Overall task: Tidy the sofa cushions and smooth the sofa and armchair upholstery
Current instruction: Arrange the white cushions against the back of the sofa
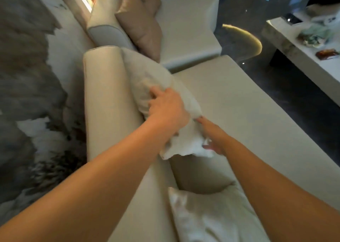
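A cream cushion point(152, 72) leans against the sofa's backrest point(104, 94), blurred by motion. My left hand point(166, 109) grips its top edge, fingers pressed into the fabric. My right hand point(213, 136) holds the cushion's lower corner from the seat side. Below them a beige cushion point(198, 175) and a shiny white cushion point(211, 216) lie along the backrest. The cream sofa seat point(248, 112) stretches to the right. Two tan cushions point(141, 20) stand on the far sofa section point(185, 30).
A pale low table point(294, 50) with small items, including a brown dish point(327, 53), stands at the right across a dark floor point(298, 87). A grey and white patterned wall point(27, 76) runs behind the backrest on the left.
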The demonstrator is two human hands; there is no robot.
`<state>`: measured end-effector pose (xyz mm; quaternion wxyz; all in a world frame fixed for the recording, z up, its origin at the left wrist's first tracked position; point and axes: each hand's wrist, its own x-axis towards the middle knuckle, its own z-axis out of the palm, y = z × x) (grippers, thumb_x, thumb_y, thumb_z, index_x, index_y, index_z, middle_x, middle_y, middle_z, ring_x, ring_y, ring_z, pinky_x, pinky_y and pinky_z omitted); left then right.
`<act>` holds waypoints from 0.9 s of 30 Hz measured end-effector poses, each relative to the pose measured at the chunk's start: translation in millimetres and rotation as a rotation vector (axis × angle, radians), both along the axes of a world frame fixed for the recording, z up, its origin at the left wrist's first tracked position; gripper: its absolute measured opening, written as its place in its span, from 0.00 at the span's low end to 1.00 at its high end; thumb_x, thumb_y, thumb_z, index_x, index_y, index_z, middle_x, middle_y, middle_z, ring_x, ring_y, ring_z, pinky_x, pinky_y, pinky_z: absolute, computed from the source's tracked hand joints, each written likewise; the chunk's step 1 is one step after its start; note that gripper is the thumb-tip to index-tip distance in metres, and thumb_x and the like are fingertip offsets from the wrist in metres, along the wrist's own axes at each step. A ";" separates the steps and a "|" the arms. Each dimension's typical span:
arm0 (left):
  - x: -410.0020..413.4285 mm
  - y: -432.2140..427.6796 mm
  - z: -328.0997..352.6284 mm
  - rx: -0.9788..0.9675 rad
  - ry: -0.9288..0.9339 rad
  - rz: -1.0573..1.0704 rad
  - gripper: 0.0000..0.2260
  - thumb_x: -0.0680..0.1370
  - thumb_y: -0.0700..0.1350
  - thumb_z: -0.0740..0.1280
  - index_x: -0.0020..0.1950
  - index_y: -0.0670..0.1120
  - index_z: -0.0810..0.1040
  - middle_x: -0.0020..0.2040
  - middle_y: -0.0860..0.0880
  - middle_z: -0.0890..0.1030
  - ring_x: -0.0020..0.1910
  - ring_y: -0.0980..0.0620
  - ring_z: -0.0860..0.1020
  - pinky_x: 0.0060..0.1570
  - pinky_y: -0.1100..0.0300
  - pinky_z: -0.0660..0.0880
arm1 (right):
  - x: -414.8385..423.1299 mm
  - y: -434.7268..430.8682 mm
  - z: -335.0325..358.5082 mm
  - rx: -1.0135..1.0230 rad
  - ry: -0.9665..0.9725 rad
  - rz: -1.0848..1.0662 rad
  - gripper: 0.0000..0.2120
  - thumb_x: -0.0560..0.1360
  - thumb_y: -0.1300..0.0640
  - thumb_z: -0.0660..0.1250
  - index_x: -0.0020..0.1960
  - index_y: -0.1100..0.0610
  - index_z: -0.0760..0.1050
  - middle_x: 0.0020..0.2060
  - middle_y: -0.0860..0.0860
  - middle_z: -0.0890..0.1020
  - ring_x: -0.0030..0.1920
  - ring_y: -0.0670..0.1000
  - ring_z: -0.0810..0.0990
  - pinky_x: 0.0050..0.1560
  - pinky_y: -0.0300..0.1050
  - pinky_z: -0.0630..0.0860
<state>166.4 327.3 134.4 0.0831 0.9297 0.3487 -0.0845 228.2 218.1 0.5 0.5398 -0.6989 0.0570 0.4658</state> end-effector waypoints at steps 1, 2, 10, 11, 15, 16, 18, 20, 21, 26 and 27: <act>-16.9 11.8 -6.7 -0.051 0.046 -0.008 0.32 0.76 0.53 0.66 0.74 0.40 0.59 0.73 0.32 0.57 0.68 0.29 0.64 0.65 0.45 0.67 | -12.8 21.2 7.7 0.042 0.031 0.018 0.27 0.74 0.33 0.60 0.68 0.46 0.70 0.64 0.43 0.71 0.63 0.52 0.70 0.64 0.59 0.74; -33.8 21.7 -15.4 -0.099 0.063 -0.012 0.34 0.77 0.56 0.64 0.77 0.45 0.54 0.76 0.34 0.54 0.70 0.30 0.60 0.67 0.44 0.64 | -25.4 36.8 14.2 0.067 0.051 0.040 0.29 0.75 0.32 0.57 0.69 0.47 0.70 0.65 0.45 0.73 0.63 0.51 0.72 0.66 0.58 0.72; -89.6 28.2 -36.1 -0.276 -0.165 0.002 0.32 0.80 0.53 0.61 0.79 0.54 0.48 0.79 0.39 0.53 0.75 0.38 0.58 0.71 0.48 0.60 | -70.7 15.1 67.1 0.145 0.025 0.106 0.21 0.78 0.38 0.59 0.68 0.43 0.68 0.70 0.44 0.69 0.66 0.53 0.71 0.65 0.57 0.73; -91.8 21.8 -33.3 -0.286 -0.182 0.009 0.31 0.80 0.52 0.61 0.79 0.52 0.51 0.77 0.39 0.57 0.73 0.38 0.62 0.70 0.48 0.63 | -75.6 5.9 80.6 0.174 0.012 0.117 0.17 0.78 0.40 0.60 0.65 0.43 0.70 0.67 0.44 0.71 0.63 0.52 0.73 0.59 0.54 0.76; -112.8 -18.9 -17.1 -0.211 -0.154 -0.011 0.25 0.79 0.47 0.62 0.75 0.47 0.63 0.71 0.43 0.69 0.68 0.40 0.70 0.65 0.50 0.69 | -95.2 -49.0 122.0 0.184 -0.181 0.220 0.16 0.79 0.50 0.64 0.65 0.50 0.75 0.64 0.51 0.76 0.60 0.54 0.77 0.55 0.51 0.78; -122.5 -33.9 -12.1 -0.188 -0.159 -0.023 0.21 0.79 0.47 0.61 0.72 0.46 0.68 0.69 0.44 0.71 0.67 0.41 0.70 0.64 0.51 0.69 | -100.6 -69.7 128.3 0.159 -0.264 0.246 0.15 0.78 0.53 0.65 0.64 0.52 0.77 0.62 0.54 0.78 0.57 0.54 0.78 0.57 0.53 0.78; -150.7 -65.5 -4.4 -0.188 -0.172 -0.033 0.16 0.80 0.47 0.60 0.66 0.45 0.75 0.68 0.43 0.74 0.67 0.43 0.72 0.64 0.53 0.69 | -114.6 -117.8 137.0 0.086 -0.401 0.284 0.13 0.77 0.55 0.65 0.60 0.54 0.79 0.53 0.55 0.82 0.50 0.52 0.79 0.58 0.55 0.78; -194.1 -105.1 -2.5 -0.181 -0.158 0.042 0.14 0.82 0.47 0.58 0.61 0.43 0.78 0.63 0.40 0.79 0.62 0.40 0.76 0.61 0.51 0.72 | -134.9 -180.8 136.8 -0.020 -0.520 0.389 0.11 0.76 0.55 0.64 0.55 0.55 0.82 0.48 0.55 0.83 0.50 0.54 0.80 0.57 0.52 0.77; -222.0 -128.8 -3.7 -0.135 -0.109 0.094 0.14 0.82 0.48 0.57 0.59 0.44 0.79 0.61 0.40 0.80 0.60 0.39 0.76 0.60 0.50 0.72 | -149.0 -218.1 132.2 -0.093 -0.569 0.467 0.12 0.76 0.55 0.63 0.55 0.55 0.82 0.50 0.56 0.84 0.54 0.56 0.80 0.56 0.48 0.75; -375.8 -282.6 -24.4 0.107 -0.021 0.377 0.20 0.78 0.46 0.64 0.71 0.46 0.71 0.74 0.41 0.67 0.68 0.36 0.67 0.64 0.43 0.66 | -236.9 -417.5 96.0 -0.356 -0.471 0.810 0.17 0.79 0.55 0.61 0.67 0.56 0.74 0.67 0.56 0.76 0.66 0.56 0.74 0.62 0.42 0.70; -396.6 -318.2 -26.0 0.106 -0.044 0.414 0.22 0.77 0.44 0.66 0.71 0.44 0.71 0.74 0.39 0.68 0.67 0.35 0.68 0.63 0.41 0.67 | -254.7 -450.7 91.0 -0.414 -0.476 0.930 0.17 0.80 0.55 0.59 0.66 0.57 0.74 0.67 0.58 0.76 0.66 0.57 0.74 0.62 0.44 0.70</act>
